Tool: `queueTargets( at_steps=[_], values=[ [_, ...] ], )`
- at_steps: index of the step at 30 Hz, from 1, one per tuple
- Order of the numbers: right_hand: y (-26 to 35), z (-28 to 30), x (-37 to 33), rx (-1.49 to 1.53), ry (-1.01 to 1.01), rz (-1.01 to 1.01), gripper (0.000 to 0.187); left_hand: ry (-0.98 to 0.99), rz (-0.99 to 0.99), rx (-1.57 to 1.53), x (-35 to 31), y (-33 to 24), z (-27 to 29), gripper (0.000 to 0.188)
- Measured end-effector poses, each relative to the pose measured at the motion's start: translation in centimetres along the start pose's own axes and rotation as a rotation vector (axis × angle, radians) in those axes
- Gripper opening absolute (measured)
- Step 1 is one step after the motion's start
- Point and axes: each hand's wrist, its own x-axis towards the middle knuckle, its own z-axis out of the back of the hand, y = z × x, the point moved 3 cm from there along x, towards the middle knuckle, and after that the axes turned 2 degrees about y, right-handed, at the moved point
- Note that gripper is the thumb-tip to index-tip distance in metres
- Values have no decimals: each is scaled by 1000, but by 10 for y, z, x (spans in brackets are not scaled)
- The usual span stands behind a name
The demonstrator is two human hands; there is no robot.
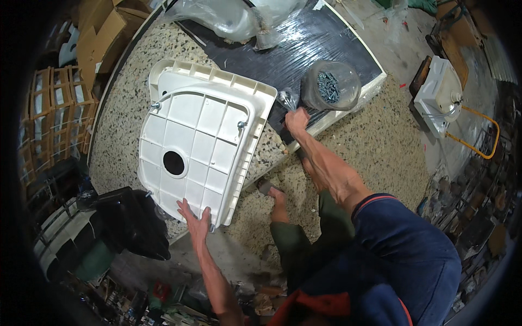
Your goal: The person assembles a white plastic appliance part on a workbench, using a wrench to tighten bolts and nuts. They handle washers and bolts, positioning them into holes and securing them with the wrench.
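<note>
A white ribbed plastic panel (209, 133) with a round dark hole lies on the speckled tabletop (125, 114). Metal bolts stick up near its corners, one bolt (242, 125) at the right and another bolt (155, 106) at the upper left. My left hand (196, 216) rests on the panel's near edge, fingers spread. Beyond the panel's right side, my right hand (297, 120) is closed around what looks like a small clear plastic bag (288, 99) with shiny metal pieces. Just right of it stands a clear tub (348, 89) holding many bluish screws (328, 87).
Dark wrapped sheeting (304, 43) covers the table's far right, with crumpled clear plastic (217, 19) on it. A black plastic shell (133, 223) is at the near left. Wooden crates (60, 108) and a cardboard box (103, 43) stand left; a white basin (443, 89) lies right.
</note>
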Motion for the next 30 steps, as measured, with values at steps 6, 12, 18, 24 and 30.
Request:
queueTargets(
  at_steps=[6, 12, 18, 24, 30],
  values=[
    [-15, 53, -67, 231, 62, 1, 15, 22, -26, 31, 6, 10, 2, 103],
    [32, 142, -225, 159, 353, 514, 17, -9, -60, -208, -14, -46, 8, 89],
    [77, 214, -356, -75, 487, 1024, 18, 374, -291, -1475, -124, -162, -35, 66],
    [110, 228, -431, -112, 644, 1149, 39, 258, -430, -1452, -166, -153, 31, 60],
    [159, 210, -470, 110, 780, 1004, 57, 245, -561, -1359, -199, -125, 89, 60]
  ],
)
